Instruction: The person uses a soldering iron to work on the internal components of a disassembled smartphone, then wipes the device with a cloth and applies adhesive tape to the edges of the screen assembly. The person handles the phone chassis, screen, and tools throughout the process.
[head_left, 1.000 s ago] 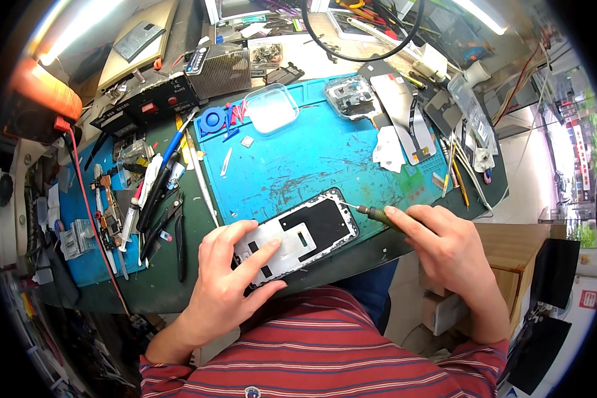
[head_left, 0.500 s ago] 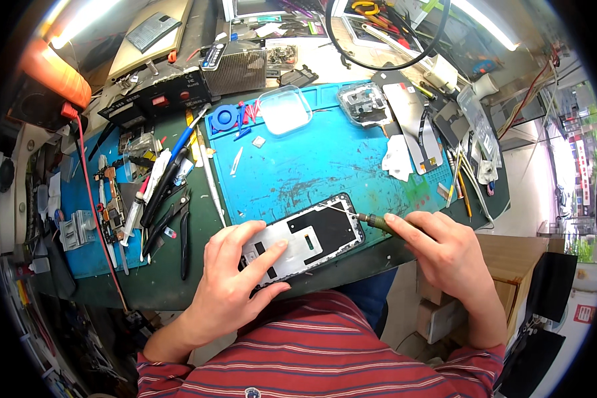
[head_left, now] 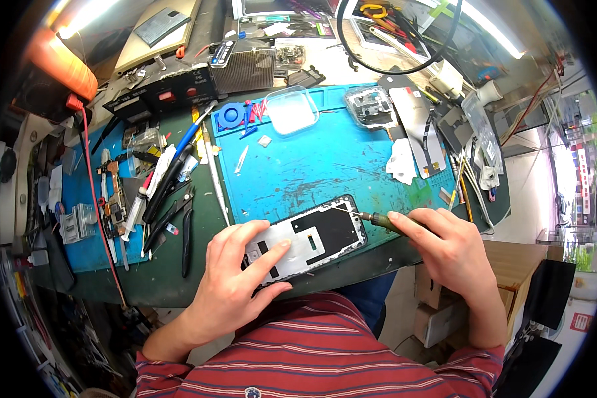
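"How does the right grip [head_left: 451,255] stand?"

"Narrow, closed around a green-handled tool [head_left: 383,221], with the index finger and thumb toward the front of its handle. The thin metal shaft points left over the phone frame [head_left: 315,237]; I can't tell whether its tip touches."

"And the left grip [head_left: 235,272]?"

"Spread fairly wide, holding the left end of that frame. The index fingertip rests on the silver face, another finger reaches the far edge, and the thumb lies along the near edge."

"Where is the frame, exactly?"

"In front of the striped shirt [head_left: 318,348], near the close edge of the worktop [head_left: 162,284], lying aslant with its right end farther away. It has silver and black areas."

"What's just beyond?"

"A blue mat [head_left: 292,166]. To the left are black-handled pliers [head_left: 187,242], and past them a syringe [head_left: 136,209]."

"Farther along?"

"A crumpled white tissue [head_left: 400,162] toward the right, beside a flat grey panel [head_left: 414,126]. At the mat's far side are a clear plastic tray [head_left: 292,111] and a round blue piece [head_left: 230,116]."

"At the back?"

"A ribbed metal block [head_left: 245,70] on the left, and a black hoop [head_left: 395,70] on the right."
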{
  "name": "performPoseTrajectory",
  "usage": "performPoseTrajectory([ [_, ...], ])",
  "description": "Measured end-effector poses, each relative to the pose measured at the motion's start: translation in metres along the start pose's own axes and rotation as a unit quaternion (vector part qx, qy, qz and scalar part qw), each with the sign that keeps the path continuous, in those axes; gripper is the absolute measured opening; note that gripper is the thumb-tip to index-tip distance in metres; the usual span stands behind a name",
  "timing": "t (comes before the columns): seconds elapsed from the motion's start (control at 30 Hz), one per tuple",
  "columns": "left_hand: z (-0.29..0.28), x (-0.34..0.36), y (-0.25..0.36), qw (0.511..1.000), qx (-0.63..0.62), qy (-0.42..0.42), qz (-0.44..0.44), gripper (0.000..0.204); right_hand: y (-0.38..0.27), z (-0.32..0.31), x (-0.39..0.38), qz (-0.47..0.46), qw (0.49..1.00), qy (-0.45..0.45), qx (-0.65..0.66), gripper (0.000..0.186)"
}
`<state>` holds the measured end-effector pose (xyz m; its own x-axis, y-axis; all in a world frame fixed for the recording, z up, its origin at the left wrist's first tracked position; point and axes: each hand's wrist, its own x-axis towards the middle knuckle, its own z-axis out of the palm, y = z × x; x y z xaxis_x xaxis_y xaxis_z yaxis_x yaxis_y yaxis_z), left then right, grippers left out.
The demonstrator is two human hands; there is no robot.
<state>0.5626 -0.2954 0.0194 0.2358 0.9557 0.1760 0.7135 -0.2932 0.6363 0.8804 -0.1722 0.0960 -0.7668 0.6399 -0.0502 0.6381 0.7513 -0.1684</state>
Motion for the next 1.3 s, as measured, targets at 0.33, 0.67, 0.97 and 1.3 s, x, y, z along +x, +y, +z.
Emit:
performPoseTrajectory([
  [0.33,0.001,-0.001,0.000,1.000,0.001,0.002,-0.003,0.065,-0.008,0.004,0.008,-0.020,1.000,-0.008,0.000,0.055],
  [0.67,-0.006,-0.013,0.006,0.998,0.035,0.004,-0.047,0.062,-0.006,0.003,0.002,-0.007,1.000,-0.013,-0.001,0.052],
  [0.97,0.000,-0.021,0.004,0.997,0.019,0.038,-0.057,0.064,-0.017,0.006,0.010,-0.030,0.999,-0.012,-0.005,0.054],
  [1.3,0.006,-0.026,0.000,0.993,-0.035,0.085,-0.072,0.081,-0.022,0.012,0.017,-0.067,0.998,-0.002,-0.016,0.067],
])
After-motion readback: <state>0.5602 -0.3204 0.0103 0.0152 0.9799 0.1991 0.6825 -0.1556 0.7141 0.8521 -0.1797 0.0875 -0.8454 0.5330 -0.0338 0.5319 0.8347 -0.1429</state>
